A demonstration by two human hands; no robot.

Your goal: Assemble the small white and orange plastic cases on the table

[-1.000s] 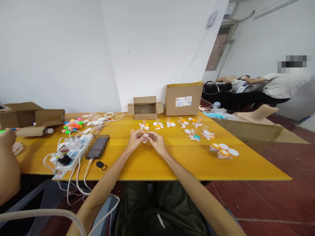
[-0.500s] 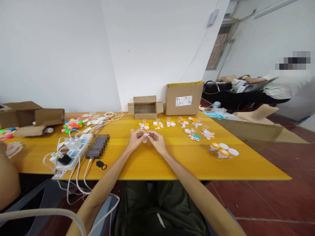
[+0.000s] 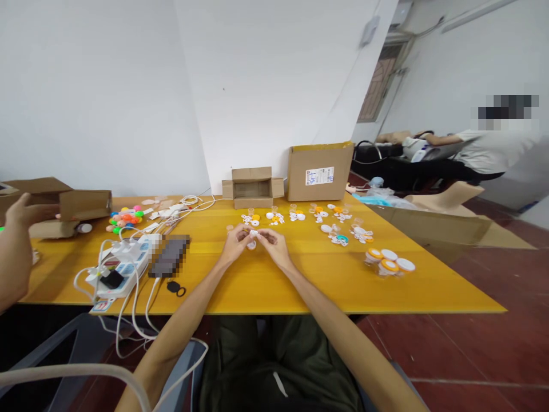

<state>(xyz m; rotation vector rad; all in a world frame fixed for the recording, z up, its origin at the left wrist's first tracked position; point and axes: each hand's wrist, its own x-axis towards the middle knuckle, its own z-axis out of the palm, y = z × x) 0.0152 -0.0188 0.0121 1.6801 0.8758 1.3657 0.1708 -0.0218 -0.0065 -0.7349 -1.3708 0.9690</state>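
My left hand [image 3: 235,244] and my right hand [image 3: 274,246] meet over the middle of the table. Between their fingertips they pinch a small white piece with dark spots [image 3: 254,232]; its kind is too small to make out. Just below the fingers a small round white-and-clear part [image 3: 251,246] shows, partly hidden by my left hand. Beyond my hands lie small piles of white pieces, orange and white discs [image 3: 255,218] and clear cups [image 3: 275,210]. A pile with a teal ring [image 3: 342,240] is off to the right.
Several lidded clear jars [image 3: 389,265] stand at the right. At the back are a small open carton [image 3: 253,202] and a larger box [image 3: 319,171]. A power strip [image 3: 124,266], phone [image 3: 170,256] and cables lie left, near another person's arm [image 3: 15,252].
The white piece between my fingertips has turned slightly, showing more of its spotted face. At the far left, another person's arm has risen, its hand now before the carton there.
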